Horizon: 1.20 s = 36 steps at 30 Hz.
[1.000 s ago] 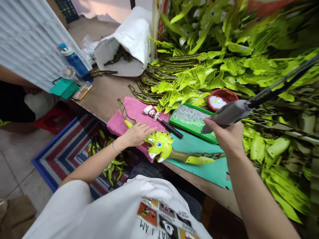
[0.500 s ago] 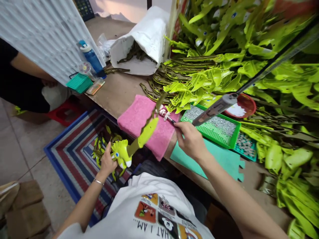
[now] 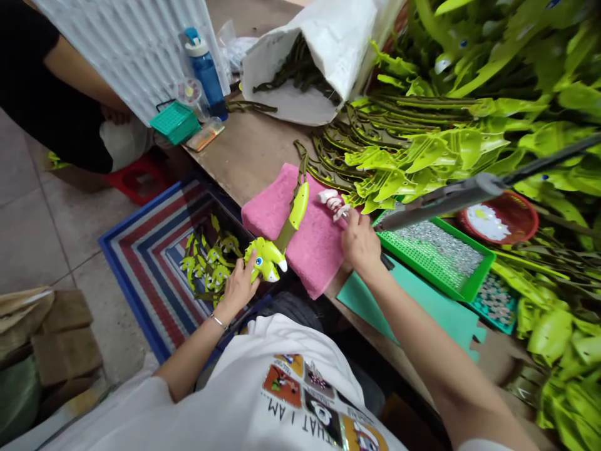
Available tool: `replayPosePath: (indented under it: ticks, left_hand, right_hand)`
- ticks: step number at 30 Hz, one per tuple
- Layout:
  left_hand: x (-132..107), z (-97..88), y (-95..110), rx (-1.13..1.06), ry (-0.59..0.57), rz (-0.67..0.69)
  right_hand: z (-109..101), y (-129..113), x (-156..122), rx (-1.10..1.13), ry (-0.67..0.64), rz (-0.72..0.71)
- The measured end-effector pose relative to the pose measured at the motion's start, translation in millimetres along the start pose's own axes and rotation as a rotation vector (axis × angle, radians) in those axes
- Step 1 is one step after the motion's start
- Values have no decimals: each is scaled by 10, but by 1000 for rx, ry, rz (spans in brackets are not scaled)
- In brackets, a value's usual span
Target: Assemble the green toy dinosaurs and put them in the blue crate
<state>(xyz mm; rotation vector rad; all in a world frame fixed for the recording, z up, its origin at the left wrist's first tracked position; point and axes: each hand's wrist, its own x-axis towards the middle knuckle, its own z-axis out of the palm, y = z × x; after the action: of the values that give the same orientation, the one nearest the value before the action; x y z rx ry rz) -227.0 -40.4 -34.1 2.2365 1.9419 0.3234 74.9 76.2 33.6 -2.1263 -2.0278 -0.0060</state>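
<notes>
The left hand (image 3: 239, 289) has its fingers wrapped on a green dinosaur piece (image 3: 267, 260), lying at the edge of the pink sponge (image 3: 267, 213); the right hand (image 3: 360, 241) pinches a black-handled tool (image 3: 387, 262) beside the sponge.

The person wears a loose white short-sleeved T-shirt (image 3: 197, 401), its soft cotton-looking fabric bunching around the shoulders, with a white sleeve (image 3: 483, 446) just showing at the lower right edge. Across the chest runs a print (image 3: 310, 394) of small square tiles in orange, red, yellow, grey and black, each holding a little cartoon figure, one a white face on black. Black capitals (image 3: 286, 416) beneath read upside down from this view, "HAT I AM" showing. A thin silver bracelet (image 3: 217, 322) circles the left wrist. The left hand (image 3: 239, 289) and right hand (image 3: 360, 243) are bare. Dark grey trousers (image 3: 293, 308) show past the shirt's hem.
</notes>
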Motion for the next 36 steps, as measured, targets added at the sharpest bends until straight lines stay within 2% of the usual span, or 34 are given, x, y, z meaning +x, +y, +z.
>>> replayPosePath:
  ticks: [2,4,7,9,11,14,16,20,21,22,25,27,29,34,36]
  left_hand:
    - [16,-38,32,-11,-52,-10]
    - [30,-90,61,-3,-109,-38]
    - [38,-185,104,41,-185,-73]
    - [36,-247,135,86,-214,-85]
    - [33,-300,168,136,-229,-97]
    - [34,-355,216,178,-252,-115]
    - [40,-373,243,177,-266,-125]
    - [44,-380,275,162,-279,-148]
    - [42,-379,278,165,-279,-150]
    - [41,-379,282,171,-281,-153]
    - [47,-384,293,188,-295,-153]
    - [57,-393,300,196,-304,-154]
    - [57,-411,297,191,-307,-148]
    - [-83,-538,217,218,-315,-170]
    - [-173,-616,180,272,-323,-181]
  right_hand:
    - [-96,-19,35,135,28,25]
    - [-268,-61,12,275,69,-33]
    - [-556,-181,-177,420,51,-261]
    - [-666,-291,-361,389,-69,-399]
    - [-680,-405,-515,234,-231,-454]
    - [-641,-528,-604,-31,-429,-443]
    - [-685,-552,-595,-76,-426,-448]
    - [-872,-517,-603,99,-145,-489]
    - [-879,-513,-619,114,-113,-487]
    - [-855,-516,-635,96,-132,-482]
    - [-658,-562,-650,-70,-364,-441]
    - [-541,-590,-620,-110,-451,-409]
    - [-535,-581,-571,-43,-392,-383]
    - [-871,-389,-516,313,-63,-361]
    - [-914,-322,-560,404,29,-338]
